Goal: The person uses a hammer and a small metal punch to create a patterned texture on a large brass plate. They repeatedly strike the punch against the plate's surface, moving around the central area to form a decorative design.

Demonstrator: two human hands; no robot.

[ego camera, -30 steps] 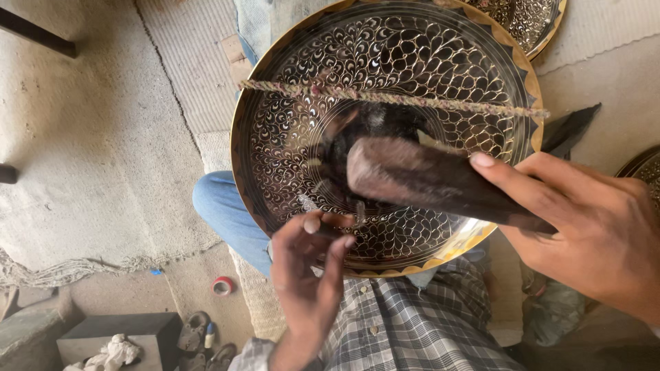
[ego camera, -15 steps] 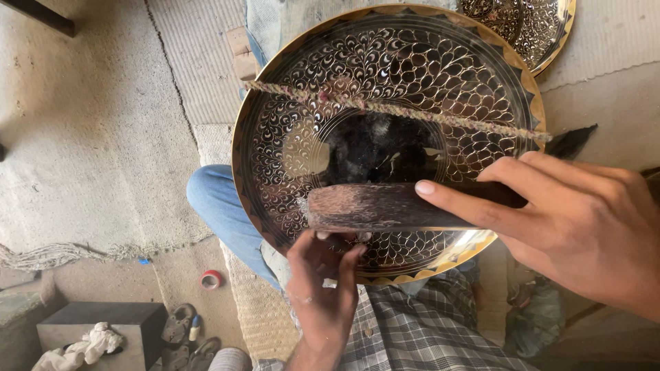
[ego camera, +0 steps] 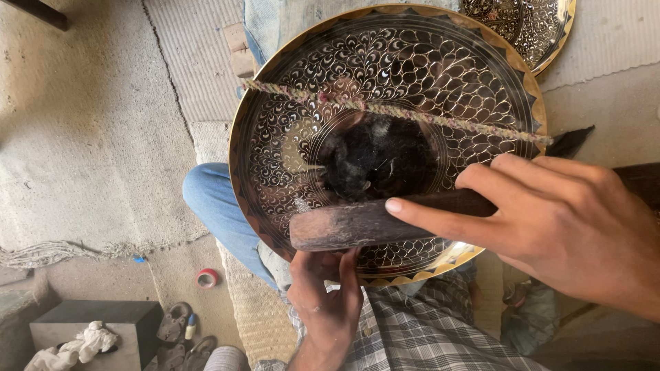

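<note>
Engraved brass plate (ego camera: 385,89), round and dark-filled with a scalloped gold rim, stands tilted on the person's lap above a blue-trousered knee (ego camera: 220,213), over the woven floor mat (ego camera: 89,158). At the floor's lower left edge lie a dark block (ego camera: 103,323) with a white rag (ego camera: 75,343), and a small red tape roll (ego camera: 207,277). The left hand (ego camera: 326,302) comes up from below, its fingertips at the plate's lower rim; what its grip closes on cannot be told. A twisted cord (ego camera: 412,118) crosses the plate's face from upper left to right. A wooden tool (ego camera: 364,223) lies nearly horizontal across the lower face, its blunt end pointing left, its long axis running left to right. The right hand (ego camera: 557,220) holds this tool, grip closed around its right part, forefinger stretched along it. Fine scale-like patterning already covers the visible face, and a dark smudged patch (ego camera: 378,161) remains at the centre, so the work looks well advanced rather than finished. A second patterned plate (ego camera: 529,27) rests at the upper right.
</note>
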